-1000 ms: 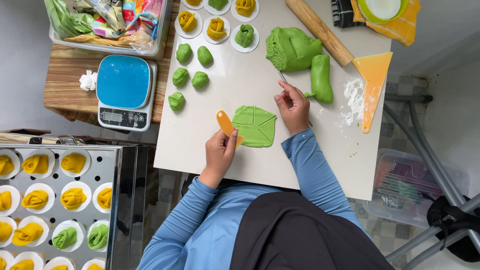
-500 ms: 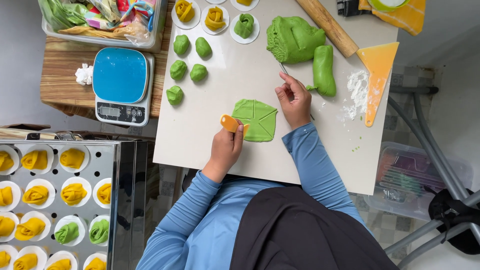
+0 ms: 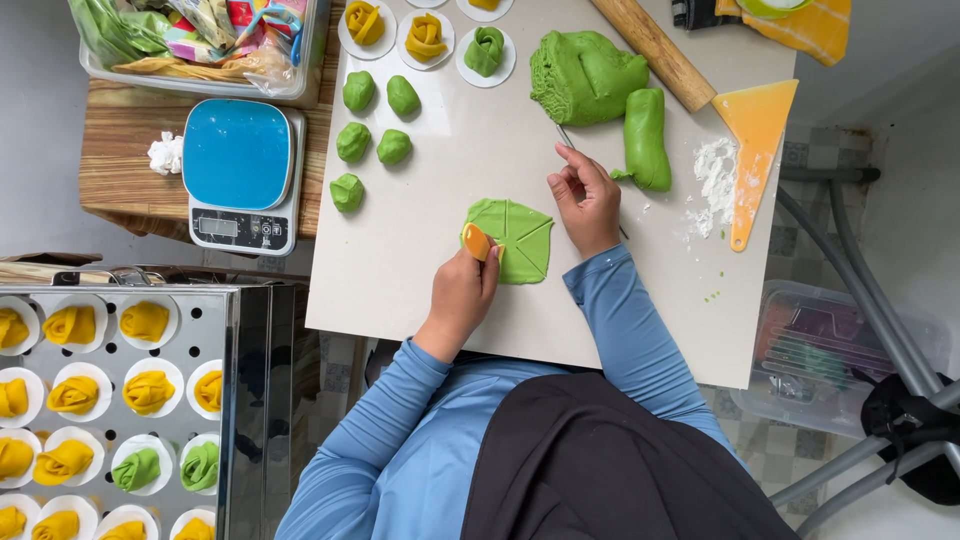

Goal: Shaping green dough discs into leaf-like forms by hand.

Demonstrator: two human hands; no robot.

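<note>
Your left hand pinched a small orange plastic scraper against the flat, scored green dough sheet mid-board; your right hand gripped a thin metal tool. Five green dough balls lay unshaped, and many rolled pieces already filled the perforated steel tray.

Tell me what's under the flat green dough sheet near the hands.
The flat green dough sheet lies directly on the white board. Its scored lines show on top; the left hand presses a small orange scraper on its edge. Anything beneath the sheet is covered.
</note>
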